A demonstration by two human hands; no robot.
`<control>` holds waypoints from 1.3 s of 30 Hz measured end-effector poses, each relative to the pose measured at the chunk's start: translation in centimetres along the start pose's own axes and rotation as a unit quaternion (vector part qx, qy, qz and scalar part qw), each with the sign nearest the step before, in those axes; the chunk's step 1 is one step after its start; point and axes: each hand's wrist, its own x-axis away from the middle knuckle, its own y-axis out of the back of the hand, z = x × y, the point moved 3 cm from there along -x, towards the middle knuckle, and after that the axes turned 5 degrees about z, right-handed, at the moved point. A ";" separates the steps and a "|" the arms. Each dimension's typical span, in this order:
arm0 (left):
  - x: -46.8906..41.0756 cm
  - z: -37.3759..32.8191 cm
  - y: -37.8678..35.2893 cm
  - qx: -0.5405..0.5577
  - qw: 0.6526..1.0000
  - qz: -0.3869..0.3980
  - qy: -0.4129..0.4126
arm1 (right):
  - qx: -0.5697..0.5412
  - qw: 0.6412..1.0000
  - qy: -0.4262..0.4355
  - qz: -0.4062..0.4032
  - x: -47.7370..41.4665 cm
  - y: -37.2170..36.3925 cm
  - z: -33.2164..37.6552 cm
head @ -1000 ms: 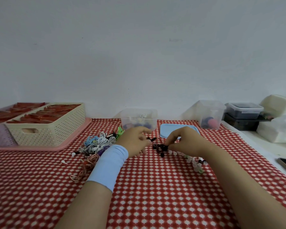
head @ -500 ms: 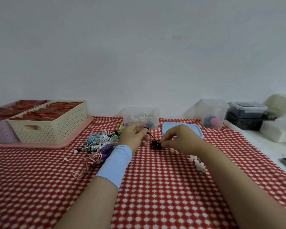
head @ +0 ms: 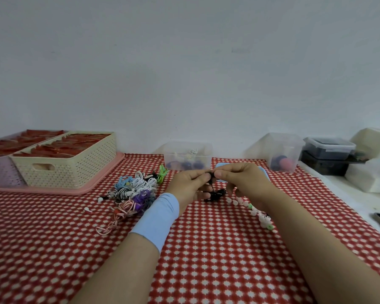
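Both hands up over checked cloth (head: pixel 206 260). I see left hand (head: pixel 189 185) & right hand (head: pixel 246 181) each pinching top of black earphone cord (head: pixel 215 194) btwn thumb and forefinger, tips nearly meeting. Rest of cord hangs in loose clump just below, between palms; can't tell if it touches cloth.

Risks, my read:
- pinch slips, clump unwinds, tangles
- right wrist near row of small white pieces (head: pixel 260 216), could sweep them
- coloured cord pile (head: pixel 136 191) beside left wrist, snag poss.

Labels/writing: none legible from here.
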 end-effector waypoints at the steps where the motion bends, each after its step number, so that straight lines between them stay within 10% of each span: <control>1: 0.0 0.0 0.0 0.003 1.000 0.002 0.000 | -0.005 1.000 0.002 -0.001 0.0 0.0 0.0; 39: 0.3 0.0 -0.3 -0.040 0.999 -0.004 0.026 | 0.098 0.994 0.053 -0.020 0.6 0.4 0.6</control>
